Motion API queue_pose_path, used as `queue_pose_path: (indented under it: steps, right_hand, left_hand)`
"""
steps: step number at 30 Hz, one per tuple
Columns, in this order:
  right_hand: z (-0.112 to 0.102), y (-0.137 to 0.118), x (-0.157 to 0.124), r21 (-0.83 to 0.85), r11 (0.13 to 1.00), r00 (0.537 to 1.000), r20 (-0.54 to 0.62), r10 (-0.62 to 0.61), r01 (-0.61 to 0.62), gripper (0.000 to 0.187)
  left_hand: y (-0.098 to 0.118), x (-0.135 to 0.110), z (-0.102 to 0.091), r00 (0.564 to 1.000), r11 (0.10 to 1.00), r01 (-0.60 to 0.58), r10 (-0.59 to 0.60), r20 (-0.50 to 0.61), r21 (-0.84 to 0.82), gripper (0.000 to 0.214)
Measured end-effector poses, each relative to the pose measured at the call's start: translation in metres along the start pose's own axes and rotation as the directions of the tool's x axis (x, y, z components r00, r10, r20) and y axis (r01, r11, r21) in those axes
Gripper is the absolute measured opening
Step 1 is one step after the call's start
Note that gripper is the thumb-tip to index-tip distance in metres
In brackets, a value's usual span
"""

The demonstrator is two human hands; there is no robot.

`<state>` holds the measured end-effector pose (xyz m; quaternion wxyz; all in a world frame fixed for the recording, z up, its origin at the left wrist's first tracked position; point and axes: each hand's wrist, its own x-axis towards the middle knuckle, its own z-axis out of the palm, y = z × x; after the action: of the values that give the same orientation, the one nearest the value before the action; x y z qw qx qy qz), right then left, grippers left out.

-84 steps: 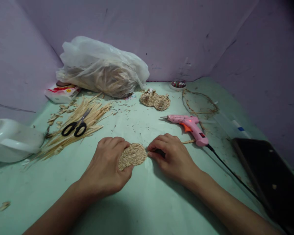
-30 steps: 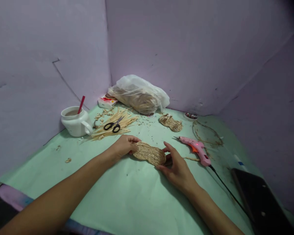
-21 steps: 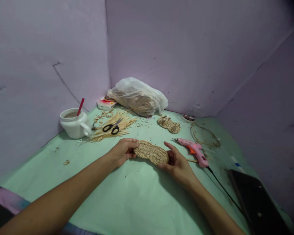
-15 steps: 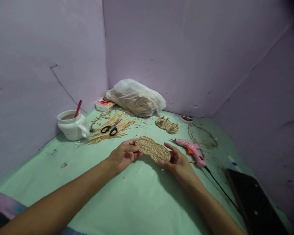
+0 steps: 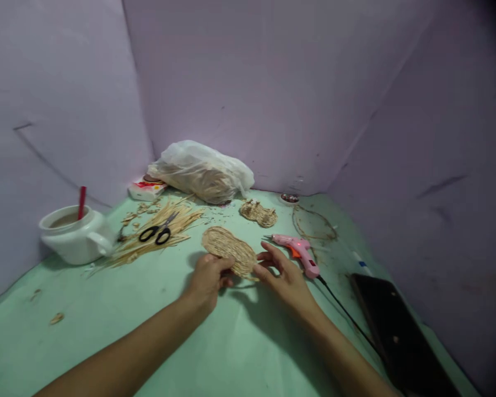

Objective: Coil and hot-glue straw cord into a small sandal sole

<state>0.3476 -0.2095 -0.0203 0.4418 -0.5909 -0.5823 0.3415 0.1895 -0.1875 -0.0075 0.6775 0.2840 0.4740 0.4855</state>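
Observation:
A flat, sole-shaped mat of coiled straw cord [image 5: 227, 247] is held tilted above the green tabletop. My left hand [image 5: 209, 278] grips its near edge, the thumb on top and the fingers beneath. At its right end is my right hand [image 5: 281, 275], thumb and fingertips at the edge in a loose pinch; a thin strand end shows just below. Right of that hand lies a pink hot glue gun [image 5: 300, 251] with a small red light and a black cord. Farther back sits a second, similar straw piece [image 5: 258, 213] with small bits raised on it.
Black-handled scissors [image 5: 159, 229] lie on loose straw strips [image 5: 182, 218]. At left stands a white mug [image 5: 72, 242] with a red stick. A plastic bag [image 5: 202, 171] rests by the wall, near a small box [image 5: 146, 191]. A dark phone-like slab [image 5: 397, 331] lies at right.
The view has turned right, so everything sits farther left. My left hand has shifted from the mat's left end to its near edge, thumb now on top; my right hand's hold has loosened.

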Motion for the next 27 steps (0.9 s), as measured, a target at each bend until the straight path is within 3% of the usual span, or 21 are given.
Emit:
queue_pose_path:
  steps: [3, 8, 12, 18, 22, 27]
  right_hand:
    - [-0.024, 0.001, 0.008, -0.404, 0.915, 0.99, -0.129, -0.057, 0.0, 0.039]
    - [-0.059, 0.006, 0.025, -0.561, 0.749, 0.916, -0.37, 0.155, -0.353, 0.04]
    - [-0.069, 0.009, 0.036, -0.572, 0.714, 0.909, -0.335, 0.247, -0.404, 0.049]
    - [-0.082, 0.015, 0.038, -0.479, 0.811, 0.942, -0.187, 0.279, -0.336, 0.078]
    - [-0.087, 0.013, 0.028, -0.488, 0.81, 0.945, -0.13, 0.299, -0.324, 0.065]
    - [-0.079, 0.004, 0.016, -0.657, 0.666, 0.93, -0.172, 0.324, -0.353, 0.043]
  left_hand:
    - [0.008, -0.001, -0.005, 0.996, 0.997, -0.055, 0.059, -0.071, 0.052, 0.019]
    - [0.013, -0.008, -0.006, 0.989, 0.983, -0.101, 0.116, -0.094, 0.154, 0.023]
    - [0.01, -0.008, -0.006, 0.985, 0.961, -0.094, 0.128, -0.118, 0.26, 0.024]
    - [0.009, -0.002, -0.014, 0.985, 0.948, -0.09, 0.13, -0.117, 0.304, 0.027]
    - [0.011, -0.003, -0.015, 0.988, 0.947, -0.067, 0.107, -0.112, 0.315, 0.028]
    - [0.015, -0.005, -0.018, 0.995, 0.926, 0.072, -0.041, -0.09, 0.371, 0.03]
